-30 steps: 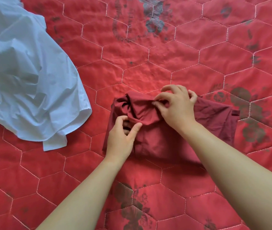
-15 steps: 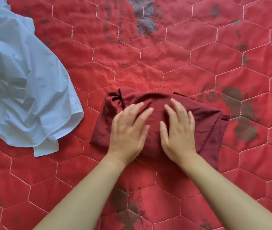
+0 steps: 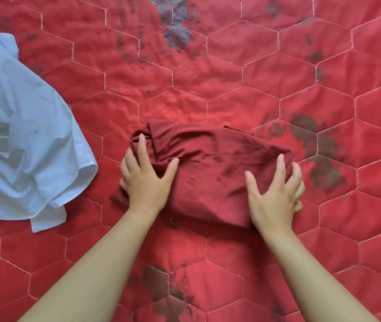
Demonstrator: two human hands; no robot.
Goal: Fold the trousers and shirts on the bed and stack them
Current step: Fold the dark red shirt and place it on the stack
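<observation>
Pressing open-palmed, left hand (image 3: 146, 182) and right hand (image 3: 275, 194) flatten the folded maroon garment (image 3: 212, 168). White shirt (image 3: 22, 140) lies crumpled, not yet folded.

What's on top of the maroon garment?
Left hand rests on the left end of the maroon garment, right hand on its right end, fingers spread. Fabric beneath the palms is covered.

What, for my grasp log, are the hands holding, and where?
Nothing gripped: left hand and right hand press flat on opposite ends of the maroon garment.
</observation>
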